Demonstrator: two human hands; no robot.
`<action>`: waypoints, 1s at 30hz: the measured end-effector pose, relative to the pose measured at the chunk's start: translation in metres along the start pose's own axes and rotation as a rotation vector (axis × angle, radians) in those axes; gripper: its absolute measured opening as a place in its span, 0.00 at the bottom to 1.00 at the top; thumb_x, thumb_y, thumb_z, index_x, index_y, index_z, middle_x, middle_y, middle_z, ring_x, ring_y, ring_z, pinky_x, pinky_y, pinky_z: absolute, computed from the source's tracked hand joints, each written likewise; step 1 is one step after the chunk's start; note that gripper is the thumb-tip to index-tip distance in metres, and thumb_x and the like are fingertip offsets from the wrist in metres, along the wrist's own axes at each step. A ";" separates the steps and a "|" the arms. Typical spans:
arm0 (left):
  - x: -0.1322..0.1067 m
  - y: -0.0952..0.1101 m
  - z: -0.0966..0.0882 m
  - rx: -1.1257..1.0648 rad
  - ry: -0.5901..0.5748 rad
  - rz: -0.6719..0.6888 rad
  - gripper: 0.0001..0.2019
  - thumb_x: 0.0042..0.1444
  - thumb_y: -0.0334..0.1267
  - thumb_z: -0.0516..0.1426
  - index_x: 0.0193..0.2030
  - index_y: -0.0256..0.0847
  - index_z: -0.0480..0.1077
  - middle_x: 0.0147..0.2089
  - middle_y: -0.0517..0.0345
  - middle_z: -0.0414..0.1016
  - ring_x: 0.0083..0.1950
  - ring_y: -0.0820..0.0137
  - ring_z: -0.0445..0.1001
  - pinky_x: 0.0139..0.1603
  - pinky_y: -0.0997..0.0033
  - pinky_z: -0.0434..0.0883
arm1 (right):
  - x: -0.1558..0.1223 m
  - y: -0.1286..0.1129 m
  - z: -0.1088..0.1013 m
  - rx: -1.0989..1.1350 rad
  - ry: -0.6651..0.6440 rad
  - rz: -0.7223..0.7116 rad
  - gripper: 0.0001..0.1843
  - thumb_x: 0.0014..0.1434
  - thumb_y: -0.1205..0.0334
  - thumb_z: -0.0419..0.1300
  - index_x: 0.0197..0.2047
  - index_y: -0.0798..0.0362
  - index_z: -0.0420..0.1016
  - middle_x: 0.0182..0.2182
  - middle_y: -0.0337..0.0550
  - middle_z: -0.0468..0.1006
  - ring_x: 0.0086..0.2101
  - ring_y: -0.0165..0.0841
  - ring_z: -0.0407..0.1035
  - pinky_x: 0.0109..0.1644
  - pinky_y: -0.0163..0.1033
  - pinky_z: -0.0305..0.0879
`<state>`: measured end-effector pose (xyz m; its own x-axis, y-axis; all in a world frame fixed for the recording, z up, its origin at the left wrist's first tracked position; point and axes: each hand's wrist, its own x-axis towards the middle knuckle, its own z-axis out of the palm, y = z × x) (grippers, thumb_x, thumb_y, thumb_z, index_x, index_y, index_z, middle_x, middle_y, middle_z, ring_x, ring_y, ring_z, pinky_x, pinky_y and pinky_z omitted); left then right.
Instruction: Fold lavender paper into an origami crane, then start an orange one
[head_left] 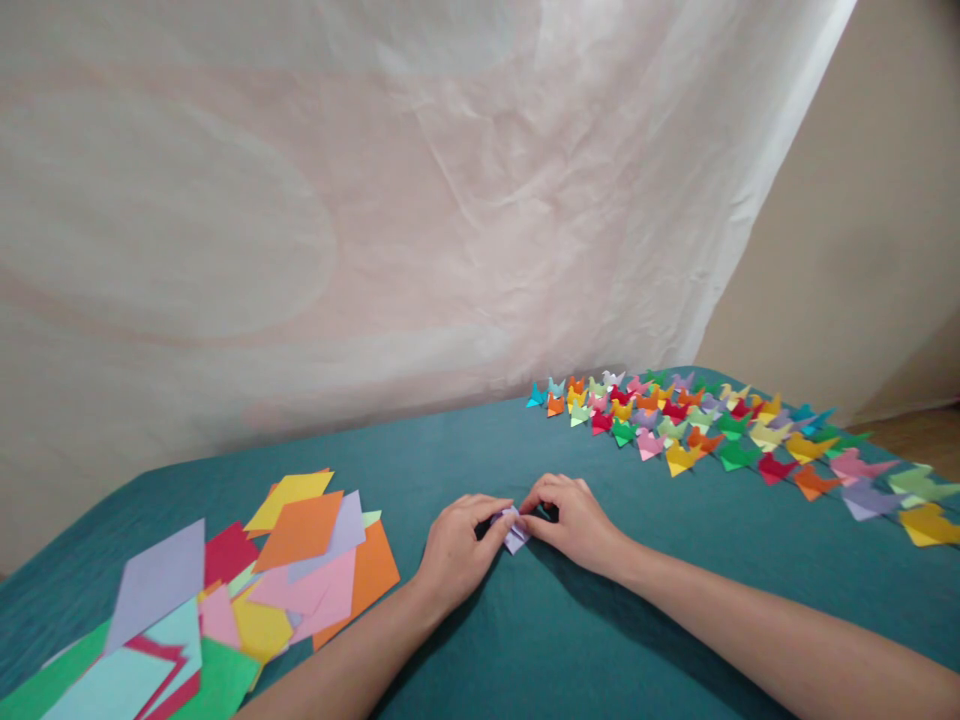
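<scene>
A small piece of folded lavender origami paper [515, 538] is held between my two hands, just above or on the teal cloth near the middle of the table. My left hand [466, 540] pinches its left side between thumb and fingers. From the other side, my right hand [571, 522] grips the upper right edge with thumb and index finger. The fingertips cover much of the paper, so its exact folded shape is hard to make out.
Loose coloured paper squares [300, 530] lie overlapping on the left. Rows of finished folded paper birds [682, 457] stand at the back right. The teal tablecloth [420, 450] covers the table, and a pale hanging sheet [450, 200] rises behind its far edge.
</scene>
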<state>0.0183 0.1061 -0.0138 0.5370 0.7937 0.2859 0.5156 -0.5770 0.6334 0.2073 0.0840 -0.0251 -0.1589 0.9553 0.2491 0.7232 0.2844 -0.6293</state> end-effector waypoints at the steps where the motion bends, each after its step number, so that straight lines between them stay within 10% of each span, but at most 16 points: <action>1: 0.000 0.000 0.000 -0.004 0.001 0.001 0.12 0.60 0.40 0.52 0.45 0.44 0.75 0.44 0.56 0.77 0.45 0.66 0.73 0.49 0.67 0.68 | 0.000 0.000 0.000 0.001 0.000 0.001 0.08 0.55 0.53 0.61 0.32 0.47 0.77 0.32 0.37 0.75 0.37 0.33 0.66 0.43 0.40 0.52; 30: 0.001 0.001 -0.001 -0.094 -0.010 0.034 0.14 0.63 0.41 0.49 0.43 0.45 0.76 0.41 0.56 0.77 0.44 0.67 0.73 0.47 0.69 0.68 | 0.001 -0.002 -0.002 -0.013 -0.008 0.004 0.06 0.55 0.56 0.61 0.32 0.47 0.77 0.32 0.37 0.75 0.37 0.33 0.67 0.42 0.40 0.52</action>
<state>0.0187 0.1067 -0.0117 0.5599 0.7717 0.3017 0.4323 -0.5828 0.6881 0.2071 0.0842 -0.0226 -0.1613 0.9570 0.2411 0.7328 0.2798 -0.6203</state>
